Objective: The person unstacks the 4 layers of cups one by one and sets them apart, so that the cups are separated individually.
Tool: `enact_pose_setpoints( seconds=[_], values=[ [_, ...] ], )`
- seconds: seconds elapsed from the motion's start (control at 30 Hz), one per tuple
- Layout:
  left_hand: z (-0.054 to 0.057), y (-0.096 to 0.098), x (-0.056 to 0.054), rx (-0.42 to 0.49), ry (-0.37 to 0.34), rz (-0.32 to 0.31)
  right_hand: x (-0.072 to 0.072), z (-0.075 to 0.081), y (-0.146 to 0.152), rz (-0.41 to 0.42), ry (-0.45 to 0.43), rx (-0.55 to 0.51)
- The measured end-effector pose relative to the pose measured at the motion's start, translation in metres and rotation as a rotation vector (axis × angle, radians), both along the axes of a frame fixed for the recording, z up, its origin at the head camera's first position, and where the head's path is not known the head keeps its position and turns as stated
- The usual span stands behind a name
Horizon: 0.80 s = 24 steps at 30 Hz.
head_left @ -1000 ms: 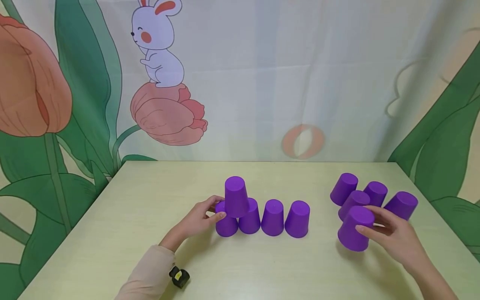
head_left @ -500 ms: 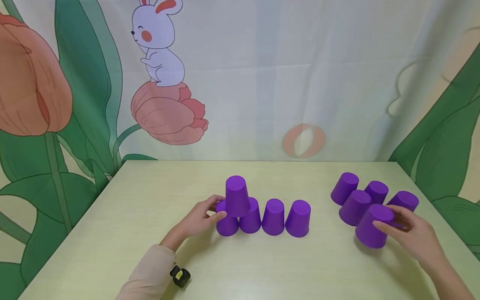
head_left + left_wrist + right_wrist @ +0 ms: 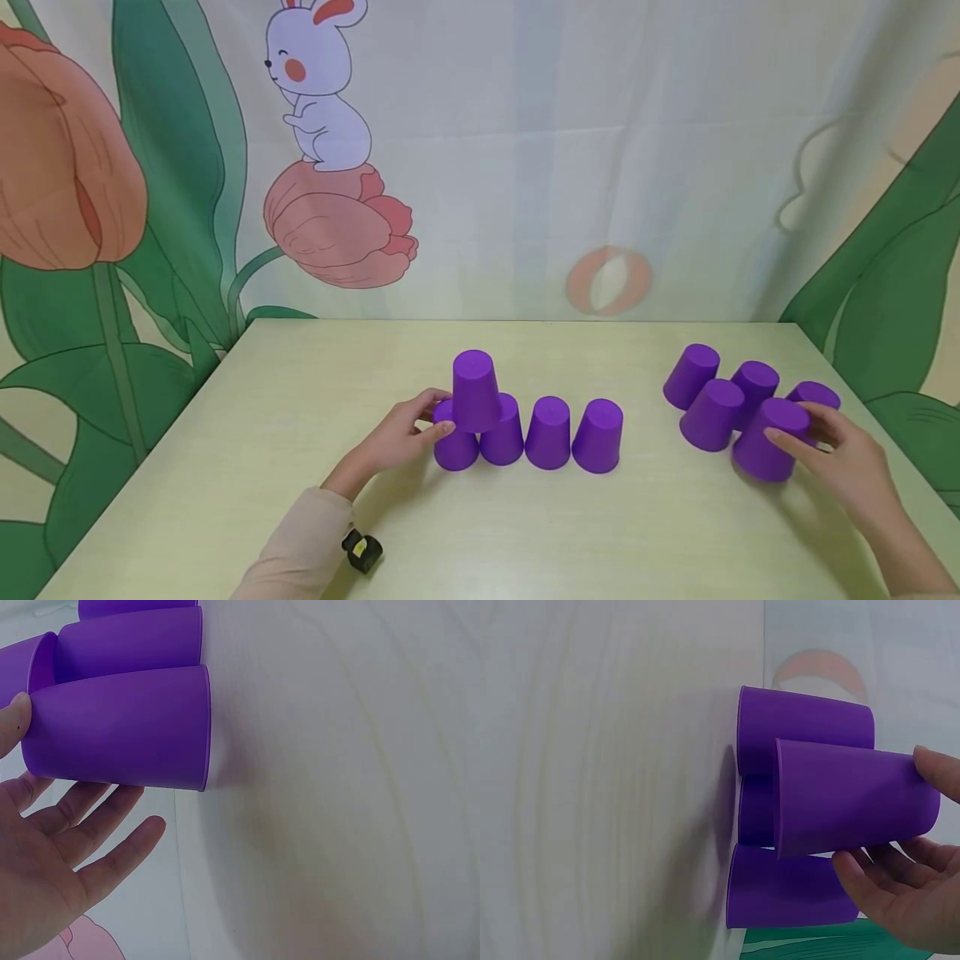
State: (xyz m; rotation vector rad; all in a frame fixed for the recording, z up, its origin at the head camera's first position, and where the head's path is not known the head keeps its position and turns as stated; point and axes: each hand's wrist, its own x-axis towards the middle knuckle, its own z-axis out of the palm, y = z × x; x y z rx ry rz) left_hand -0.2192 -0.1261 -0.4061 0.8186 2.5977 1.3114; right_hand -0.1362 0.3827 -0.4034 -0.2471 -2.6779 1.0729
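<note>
Upside-down purple cups stand in a row mid-table. My left hand (image 3: 401, 437) holds the leftmost row cup (image 3: 454, 450), thumb in front and fingers behind; in the left wrist view its fingers extend along that cup (image 3: 120, 731). An upper cup (image 3: 476, 392) sits across the leftmost two, beside my left thumb. My right hand (image 3: 847, 462) grips another upside-down cup (image 3: 772, 442) near its closed end. In the right wrist view this held cup (image 3: 847, 799) is slightly tilted, its rim off the table, in front of other cups.
Two more row cups, a middle one (image 3: 548, 433) and a right one (image 3: 598, 436), stand right of the stack. Several cups cluster at the right, including a near one (image 3: 712, 415). A small black object (image 3: 363, 552) lies by the left sleeve. A printed curtain (image 3: 480, 167) hangs behind the table.
My right hand has carried its cup rightward and slightly back, close to the right-hand cluster. The left hand and the stacked cups have stayed in place.
</note>
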Motion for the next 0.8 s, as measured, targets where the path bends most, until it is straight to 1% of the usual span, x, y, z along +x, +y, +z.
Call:
enact_pose_setpoints(
  seconds=[0.1, 0.13, 0.17, 0.2, 0.23, 0.27, 0.33, 0.37, 0.4, 0.5, 0.6, 0.63, 0.8],
  values=[
    [-0.001, 0.0, -0.001, -0.003, 0.003, 0.0, -0.008, -0.01, 0.009, -0.046, -0.004, 0.054],
    [-0.001, 0.0, -0.001, -0.003, -0.001, 0.001, -0.009, -0.01, 0.01, -0.019, -0.004, 0.045],
    [-0.002, 0.0, -0.001, -0.003, 0.001, 0.0, -0.009, -0.01, 0.01, -0.019, -0.006, 0.048],
    [-0.002, -0.001, -0.001, -0.003, 0.001, 0.0, -0.009, -0.008, 0.008, 0.001, -0.006, 0.033],
    [-0.002, -0.001, -0.001, -0.004, 0.003, 0.0, -0.008, -0.005, 0.005, -0.006, -0.006, 0.049],
    [-0.002, -0.001, -0.001, -0.004, 0.005, -0.001, -0.007, -0.001, 0.002, 0.005, -0.01, 0.043],
    [-0.002, -0.001, -0.001, -0.003, 0.008, -0.002, -0.004, 0.007, -0.006, 0.036, -0.022, 0.015],
    [-0.002, -0.001, -0.001, -0.002, 0.009, -0.003, -0.004, 0.009, -0.008, 0.034, -0.024, 0.026],
    [-0.002, -0.001, -0.001, -0.003, 0.01, -0.003, -0.007, 0.004, -0.004, 0.033, -0.021, 0.04],
    [-0.001, 0.0, -0.001, -0.005, 0.011, -0.001, -0.006, 0.006, -0.007, 0.046, -0.025, 0.039],
    [-0.001, 0.0, -0.001, -0.01, 0.006, 0.005, -0.006, 0.005, -0.008, 0.054, -0.008, 0.056],
    [-0.001, 0.0, -0.001, -0.011, 0.004, 0.007, -0.002, 0.012, -0.014, 0.057, -0.01, 0.057],
    [0.0, 0.0, -0.001, -0.013, 0.003, 0.006, -0.001, 0.015, -0.014, 0.043, 0.026, 0.074]
  ],
)
